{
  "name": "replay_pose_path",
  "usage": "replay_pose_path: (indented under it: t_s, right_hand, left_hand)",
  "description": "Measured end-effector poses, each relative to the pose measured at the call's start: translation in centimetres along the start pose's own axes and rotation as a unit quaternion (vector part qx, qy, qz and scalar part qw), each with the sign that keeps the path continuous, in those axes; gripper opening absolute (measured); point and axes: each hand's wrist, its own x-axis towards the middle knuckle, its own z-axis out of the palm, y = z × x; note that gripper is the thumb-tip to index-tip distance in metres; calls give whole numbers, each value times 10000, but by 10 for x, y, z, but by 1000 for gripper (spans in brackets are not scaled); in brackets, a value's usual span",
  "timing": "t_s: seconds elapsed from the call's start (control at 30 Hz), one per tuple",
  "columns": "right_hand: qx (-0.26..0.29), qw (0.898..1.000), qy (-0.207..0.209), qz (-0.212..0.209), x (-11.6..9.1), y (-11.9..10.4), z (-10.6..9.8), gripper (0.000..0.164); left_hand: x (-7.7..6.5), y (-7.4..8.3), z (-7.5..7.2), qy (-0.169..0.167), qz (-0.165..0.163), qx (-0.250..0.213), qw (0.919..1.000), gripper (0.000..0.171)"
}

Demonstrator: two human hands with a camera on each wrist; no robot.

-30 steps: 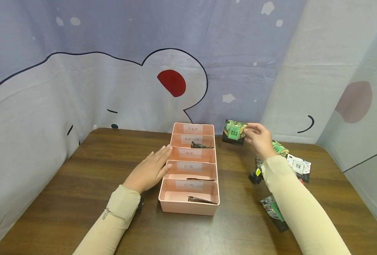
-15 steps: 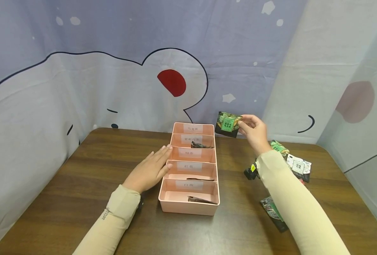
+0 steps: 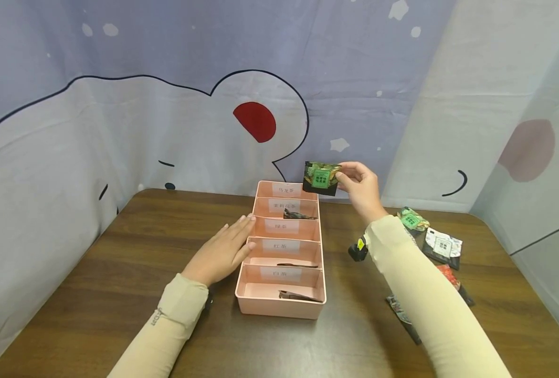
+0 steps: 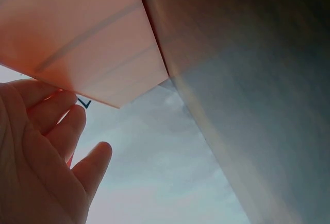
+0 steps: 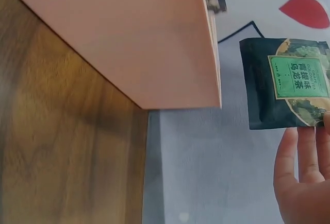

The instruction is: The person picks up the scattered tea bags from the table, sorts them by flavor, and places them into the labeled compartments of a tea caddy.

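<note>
Pinched by its edge in my right hand (image 3: 360, 191) is a black and green tea sachet (image 3: 322, 178) with a bright green label. In the head view it overlaps the back right corner of the pink divided box (image 3: 279, 308); the right wrist view has the sachet (image 5: 289, 82) beside the top of the box wall. Fingers of my left hand (image 3: 222, 252) lie extended along the box's left rim, and the left wrist view shows their tips at that rim. White labels mark the box's compartments. Dark sachets lie in the second (image 3: 298, 214), fourth and front compartments.
Right of the box, more sachets lie on the wooden table (image 3: 350, 336): a green one (image 3: 412, 219), a white one (image 3: 442, 247), a red one (image 3: 449, 275) and another (image 3: 404, 317) partly under the right sleeve. A patterned curtain (image 3: 166, 121) hangs behind the table.
My right hand has carried the green sachet up and leftward, from right of the box to its back right corner. More of the red sachet shows now. My left hand stays put.
</note>
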Motion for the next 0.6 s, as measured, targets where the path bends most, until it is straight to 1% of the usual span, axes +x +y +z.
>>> replay_pose_path:
  t_s: [0.17,0.37,0.5,0.6]
  right_hand:
    - [214,9997,-79,6,-2,1,10,29]
    - [446,9989,-123,19,-4,4,21,27]
    - [416,9991,-94,-1,-3,7,27,26]
    - [221,9997,-137,-44,-3,8,31,25]
  left_hand:
    - [0,0,0,29,14,-27,10000,62]
    - [1,1,0,-29,-30,-38,10000,62]
    - [1,1,0,-78,-74,-49,9999,63]
    - [1,0,0,-99,-95,-30,9999,63]
